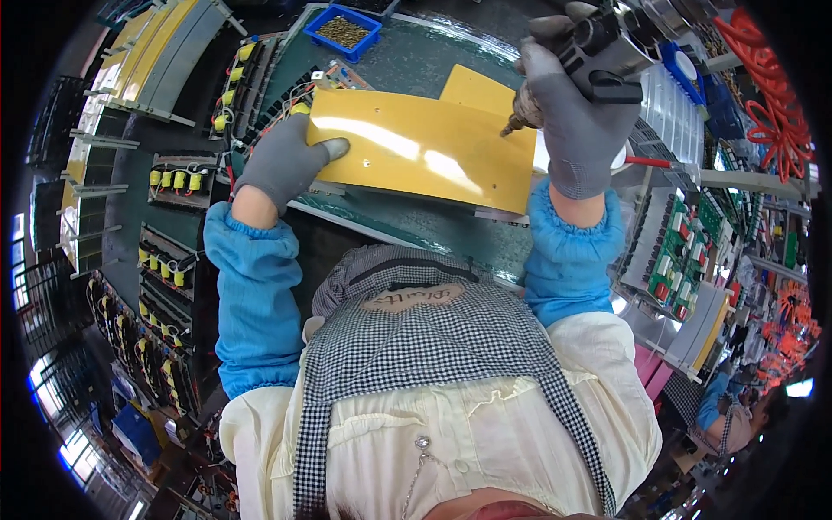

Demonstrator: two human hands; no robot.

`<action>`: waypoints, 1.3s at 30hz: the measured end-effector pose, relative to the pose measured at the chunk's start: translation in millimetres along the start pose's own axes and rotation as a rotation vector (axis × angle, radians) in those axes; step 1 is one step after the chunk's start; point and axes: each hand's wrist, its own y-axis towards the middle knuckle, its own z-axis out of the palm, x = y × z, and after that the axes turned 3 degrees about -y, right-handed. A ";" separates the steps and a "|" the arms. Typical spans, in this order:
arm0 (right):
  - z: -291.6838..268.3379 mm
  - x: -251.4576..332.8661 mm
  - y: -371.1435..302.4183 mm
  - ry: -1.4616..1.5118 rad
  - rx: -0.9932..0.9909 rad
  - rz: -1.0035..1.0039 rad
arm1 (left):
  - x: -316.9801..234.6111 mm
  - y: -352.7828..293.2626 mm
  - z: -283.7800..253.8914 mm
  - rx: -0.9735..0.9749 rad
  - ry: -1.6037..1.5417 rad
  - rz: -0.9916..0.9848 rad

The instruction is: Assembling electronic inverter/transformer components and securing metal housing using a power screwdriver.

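Observation:
A yellow sheet panel [407, 143] with small holes lies in front of me over the green work surface. My left hand [282, 163], in a grey glove, grips its left end, with the thumb on top and the fingers mostly hidden by the edge. My right hand [582, 126], also gloved, is closed round a power screwdriver [607, 48]. The tool's bit points down and left at the panel's right part; whether it touches cannot be told. Behind the panel, part of a second yellow sheet [472, 87] shows.
A blue bin [334, 50] of small brass-coloured screws stands at the back. Circuit boards with yellow components [178, 180] fill the left side. On the right are a coiled red hose [771, 130], a green circuit board [680, 260] and, farther off, another person [732, 416].

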 end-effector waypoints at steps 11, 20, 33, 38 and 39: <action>-8.9 0.9 2.6 0.102 -0.065 0.123 | -12.9 -0.9 -4.0 0.033 0.188 -0.057; -24.8 -22.4 5.0 0.086 0.095 -0.115 | -8.7 0.1 -2.7 0.037 0.176 -0.042; -23.2 -22.0 -0.5 0.066 0.038 -0.054 | -7.5 -0.2 -3.5 0.022 0.141 -0.042; -20.7 -13.9 2.3 -0.004 0.013 -0.080 | -11.0 -3.4 -7.7 0.017 0.127 -0.025; -18.1 -6.5 1.7 0.007 0.019 -0.086 | -10.1 -5.1 -7.5 0.004 0.129 -0.031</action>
